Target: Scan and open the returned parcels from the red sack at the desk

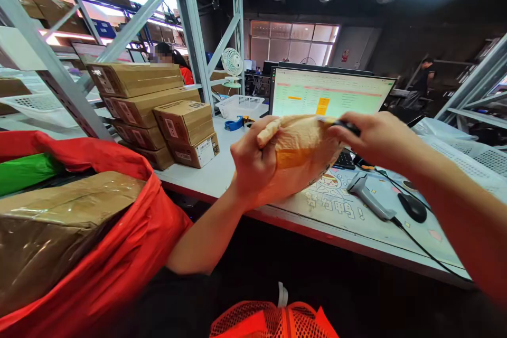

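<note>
My left hand is closed round a small parcel wrapped in yellowish tape, held up over the front of the white desk. My right hand is pinched on a small dark tool whose tip touches the parcel's top right edge. I cannot make out what the tool is. A grey handheld barcode scanner lies on the desk under my right forearm, its cable trailing right.
A monitor and keyboard stand behind the parcel, a black mouse to the right. Stacked cardboard boxes sit at the desk's left. A red sack with a taped brown package fills the lower left. A person sits beyond the boxes.
</note>
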`<control>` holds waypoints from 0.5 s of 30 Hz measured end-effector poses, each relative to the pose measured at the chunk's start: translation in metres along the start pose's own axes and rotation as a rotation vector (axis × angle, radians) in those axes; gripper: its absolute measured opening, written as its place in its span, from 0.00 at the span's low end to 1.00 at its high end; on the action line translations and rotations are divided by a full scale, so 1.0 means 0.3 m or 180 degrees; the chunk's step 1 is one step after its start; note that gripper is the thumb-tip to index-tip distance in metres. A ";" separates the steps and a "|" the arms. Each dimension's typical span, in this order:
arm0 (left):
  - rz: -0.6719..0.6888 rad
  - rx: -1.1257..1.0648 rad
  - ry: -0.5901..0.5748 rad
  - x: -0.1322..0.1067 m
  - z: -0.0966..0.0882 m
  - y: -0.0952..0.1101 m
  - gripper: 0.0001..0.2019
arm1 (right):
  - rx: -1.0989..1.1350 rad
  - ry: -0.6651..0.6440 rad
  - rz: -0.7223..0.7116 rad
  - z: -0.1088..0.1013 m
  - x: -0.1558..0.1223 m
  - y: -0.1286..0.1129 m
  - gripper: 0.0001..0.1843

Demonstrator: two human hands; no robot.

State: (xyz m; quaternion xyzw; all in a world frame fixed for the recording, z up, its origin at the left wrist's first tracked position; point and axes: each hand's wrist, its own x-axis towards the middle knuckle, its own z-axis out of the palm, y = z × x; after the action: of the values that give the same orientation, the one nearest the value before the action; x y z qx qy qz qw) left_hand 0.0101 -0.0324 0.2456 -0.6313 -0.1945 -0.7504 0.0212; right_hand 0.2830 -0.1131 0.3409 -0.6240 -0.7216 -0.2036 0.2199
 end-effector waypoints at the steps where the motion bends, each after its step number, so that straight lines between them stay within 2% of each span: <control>1: -0.0049 0.0062 0.0121 0.001 -0.017 -0.014 0.13 | -0.0217 0.0026 0.0315 0.015 -0.016 0.081 0.25; 4: -0.0283 0.0101 0.0289 0.009 -0.058 -0.059 0.16 | -0.0289 -0.0155 0.0865 0.093 -0.089 0.293 0.27; 6: -0.0442 -0.0048 0.0223 0.016 -0.069 -0.087 0.18 | -0.0159 -0.0486 0.0993 0.183 -0.150 0.359 0.26; 8: -0.0576 -0.0282 0.0133 0.025 -0.067 -0.111 0.19 | -0.0244 -0.0938 0.1246 0.295 -0.213 0.352 0.26; 11: -0.0713 -0.0675 -0.0027 0.051 -0.056 -0.145 0.21 | -0.0497 -0.1617 0.1529 0.473 -0.305 0.262 0.27; 13: -0.0762 -0.0848 -0.0145 0.073 -0.055 -0.170 0.24 | -0.0574 -0.1843 0.1607 0.573 -0.359 0.199 0.27; 15: -0.0818 -0.0917 -0.0215 0.094 -0.062 -0.192 0.29 | -0.0543 -0.1942 0.1589 0.641 -0.395 0.166 0.25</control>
State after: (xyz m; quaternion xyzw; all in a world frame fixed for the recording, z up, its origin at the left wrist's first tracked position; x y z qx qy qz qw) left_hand -0.0290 0.0210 0.2548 -0.6227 -0.1647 -0.7454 -0.1719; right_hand 0.3350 -0.0931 0.1164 -0.8280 -0.5605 -0.0086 -0.0143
